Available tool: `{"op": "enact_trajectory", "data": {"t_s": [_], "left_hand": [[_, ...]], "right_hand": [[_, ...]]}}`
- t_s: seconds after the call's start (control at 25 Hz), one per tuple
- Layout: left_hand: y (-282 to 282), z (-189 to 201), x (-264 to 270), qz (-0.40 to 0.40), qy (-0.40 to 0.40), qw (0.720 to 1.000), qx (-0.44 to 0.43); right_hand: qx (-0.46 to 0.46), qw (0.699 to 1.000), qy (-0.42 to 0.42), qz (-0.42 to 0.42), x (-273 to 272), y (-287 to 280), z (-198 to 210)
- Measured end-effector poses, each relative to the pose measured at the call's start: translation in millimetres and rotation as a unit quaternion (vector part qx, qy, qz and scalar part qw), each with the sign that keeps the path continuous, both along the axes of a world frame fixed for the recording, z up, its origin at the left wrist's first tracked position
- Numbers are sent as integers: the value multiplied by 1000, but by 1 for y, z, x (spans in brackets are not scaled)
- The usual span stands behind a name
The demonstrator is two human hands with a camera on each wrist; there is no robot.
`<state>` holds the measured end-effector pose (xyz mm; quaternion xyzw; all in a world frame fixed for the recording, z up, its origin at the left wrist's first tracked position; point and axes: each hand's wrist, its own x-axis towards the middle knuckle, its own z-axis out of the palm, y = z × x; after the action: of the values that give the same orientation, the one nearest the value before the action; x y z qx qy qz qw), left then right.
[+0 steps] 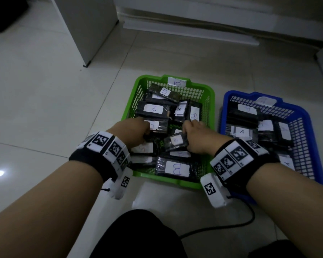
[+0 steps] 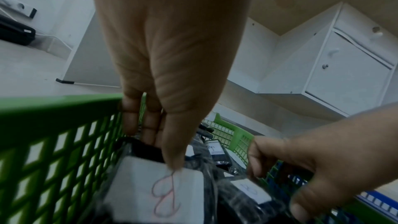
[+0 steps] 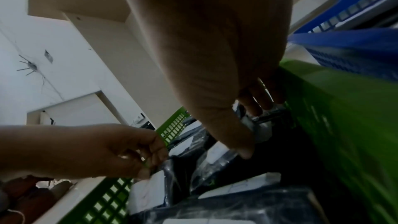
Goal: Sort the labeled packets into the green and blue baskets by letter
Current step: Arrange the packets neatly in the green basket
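B basket (image 1: 137, 88) left of A basket (image 1: 224, 101); packets (image 1: 176, 169) inside both; cabinet (image 1: 86, 25) behind.

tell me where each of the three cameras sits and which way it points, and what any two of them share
Head: worn on the head, looking forward and down at the green basket and blue basket on the floor; both forearms, the left hand and right hand show.
Left wrist: on the left wrist, looking along the palm into the green basket at a packet marked B; the right hand shows too.
Right wrist: on the right wrist, looking along that hand at the packets; the left hand shows.
Shared: both wrist views show the green basket and both hands.
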<state>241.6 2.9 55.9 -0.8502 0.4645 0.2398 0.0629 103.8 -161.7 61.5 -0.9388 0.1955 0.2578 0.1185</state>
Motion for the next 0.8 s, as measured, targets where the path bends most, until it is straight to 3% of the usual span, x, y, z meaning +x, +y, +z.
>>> {"op": "enact_trajectory", "data": {"t_s": [0.12,0.2,0.28,0.6,0.8], "left_hand": [[-1,1,1,3,-10,999,-35],[0,2,1,-49,10,999,7],[2,1,0,-101,22,992,75],[0,7,-11,-69,109,987,95],[2,6,-18,-52,91,992,70]], "right_hand": [[-9,1000,6,17,3,2,-1],[15,998,-44,42,5,3,0],[33,997,-21,72,6,3,0],[-25,999,5,23,11,7,-7],[-37,999,-24,20,10,6,-2]]}}
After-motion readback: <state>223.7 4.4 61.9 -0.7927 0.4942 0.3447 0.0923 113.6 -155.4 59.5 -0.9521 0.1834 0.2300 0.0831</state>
